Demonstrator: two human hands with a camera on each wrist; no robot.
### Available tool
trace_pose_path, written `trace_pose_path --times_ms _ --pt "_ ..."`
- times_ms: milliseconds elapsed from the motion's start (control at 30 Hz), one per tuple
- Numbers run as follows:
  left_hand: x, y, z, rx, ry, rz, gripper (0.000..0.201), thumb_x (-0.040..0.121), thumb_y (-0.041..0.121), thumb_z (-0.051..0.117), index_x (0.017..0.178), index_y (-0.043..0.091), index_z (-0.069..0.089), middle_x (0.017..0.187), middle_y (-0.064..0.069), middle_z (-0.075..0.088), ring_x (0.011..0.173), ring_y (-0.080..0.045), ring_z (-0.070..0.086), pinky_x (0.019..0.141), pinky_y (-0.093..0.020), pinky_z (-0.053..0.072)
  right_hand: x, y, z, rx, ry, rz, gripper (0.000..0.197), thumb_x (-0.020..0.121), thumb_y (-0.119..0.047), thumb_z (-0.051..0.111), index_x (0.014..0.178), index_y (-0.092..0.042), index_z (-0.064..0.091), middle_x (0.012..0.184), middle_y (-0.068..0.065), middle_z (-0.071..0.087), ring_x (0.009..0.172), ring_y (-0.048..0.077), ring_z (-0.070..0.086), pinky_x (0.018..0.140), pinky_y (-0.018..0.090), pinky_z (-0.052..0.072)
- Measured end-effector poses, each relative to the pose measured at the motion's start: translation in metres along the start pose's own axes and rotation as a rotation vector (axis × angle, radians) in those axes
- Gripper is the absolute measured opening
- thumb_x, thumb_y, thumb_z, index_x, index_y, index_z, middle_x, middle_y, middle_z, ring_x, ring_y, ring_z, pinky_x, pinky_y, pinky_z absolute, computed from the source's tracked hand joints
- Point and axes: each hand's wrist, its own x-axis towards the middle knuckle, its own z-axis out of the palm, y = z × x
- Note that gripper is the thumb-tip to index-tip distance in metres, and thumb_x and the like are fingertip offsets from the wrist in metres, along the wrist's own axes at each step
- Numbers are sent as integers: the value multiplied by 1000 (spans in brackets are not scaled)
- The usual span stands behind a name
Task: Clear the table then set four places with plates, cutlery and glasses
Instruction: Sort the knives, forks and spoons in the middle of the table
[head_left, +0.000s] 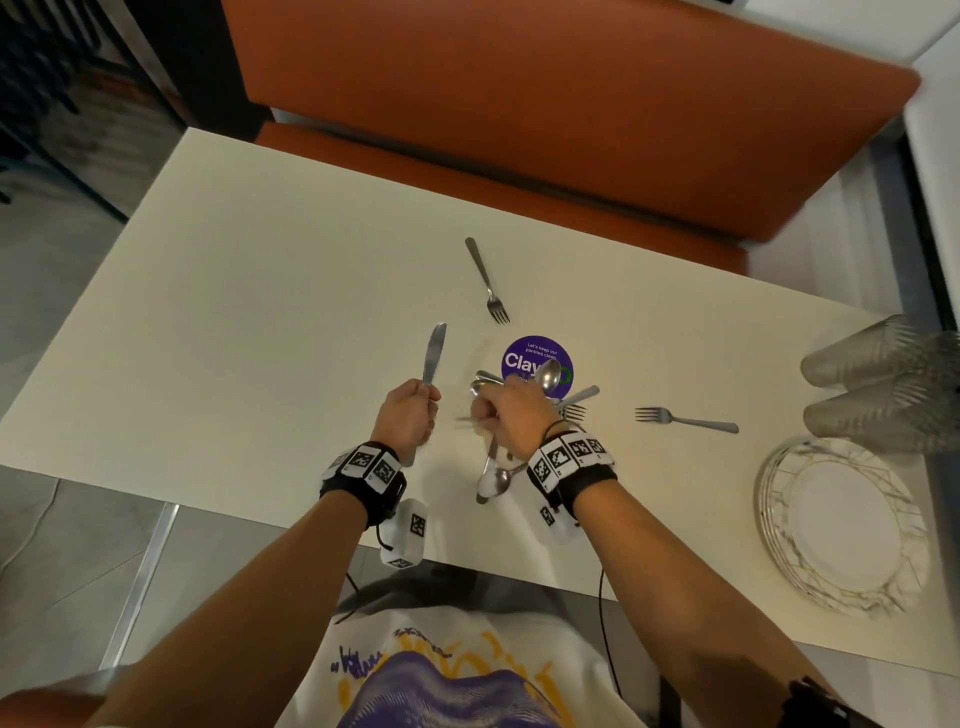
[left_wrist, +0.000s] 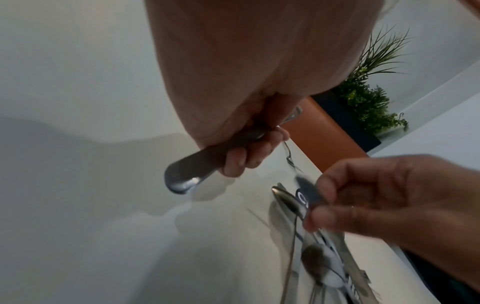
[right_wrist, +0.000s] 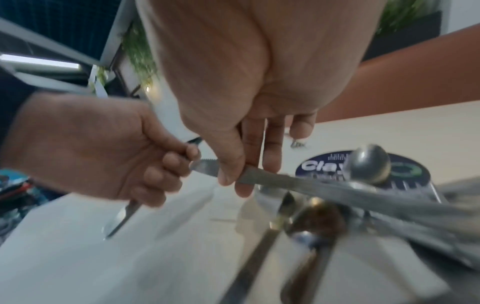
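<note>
My left hand (head_left: 415, 410) grips a table knife (head_left: 434, 358) by its handle, blade pointing away over the white table (head_left: 260, 312). In the left wrist view the knife handle (left_wrist: 197, 164) sticks out below the curled fingers (left_wrist: 249, 156). My right hand (head_left: 493, 413) is over a pile of spoons, forks and knives (head_left: 496, 480). It pinches a second knife (right_wrist: 285, 181) between thumb and fingers, just above the pile. One fork (head_left: 488, 283) lies farther back, another fork (head_left: 685, 420) to the right.
A stack of marbled plates (head_left: 841, 525) sits at the right front edge, with stacked clear glasses (head_left: 878, 384) lying behind it. A purple round sticker (head_left: 535, 358) marks the table under the pile. An orange bench (head_left: 519, 130) runs along the far side.
</note>
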Motion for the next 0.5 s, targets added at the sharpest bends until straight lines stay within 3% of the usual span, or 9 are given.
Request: trace_pose_path --times_ms 100,233,333,433,500 --pt "-3 12 3 22 2 52 29 108 12 34 90 11 56 72 -7 59 55 -21 55 47 -28 34 3 -2 -32 170 84 54 8 93 -26 64 95 -26 57 87 -7 63 84 16 61 78 35 53" --pt "-6 33 15 37 -50 125 29 111 19 34 91 11 53 94 -11 77 80 -26 76 47 -28 39 5 -9 -70 506 343 91 11 98 -17 57 106 -24 61 84 -8 70 80 5 67 73 19 53" --pt "-8 48 29 72 -84 189 29 111 23 34 95 10 54 99 -5 81 90 -22 78 48 -29 43 7 -16 -88 748 503 101 18 101 -13 49 109 -23 61 85 -4 72 86 10 69 79 23 58" --pt "-14 64 42 100 -109 200 27 110 23 36 96 11 55 98 -3 81 85 -24 77 46 -27 43 7 -22 -98 924 526 108 17 102 -12 48 110 -20 61 87 0 72 89 15 70 79 31 61" --pt "-20 73 49 88 -152 187 25 109 19 35 96 10 54 94 -12 79 69 -25 74 41 -22 41 6 -23 -102 943 556 129 17 102 -13 50 109 -19 64 88 1 73 88 17 70 77 29 61"
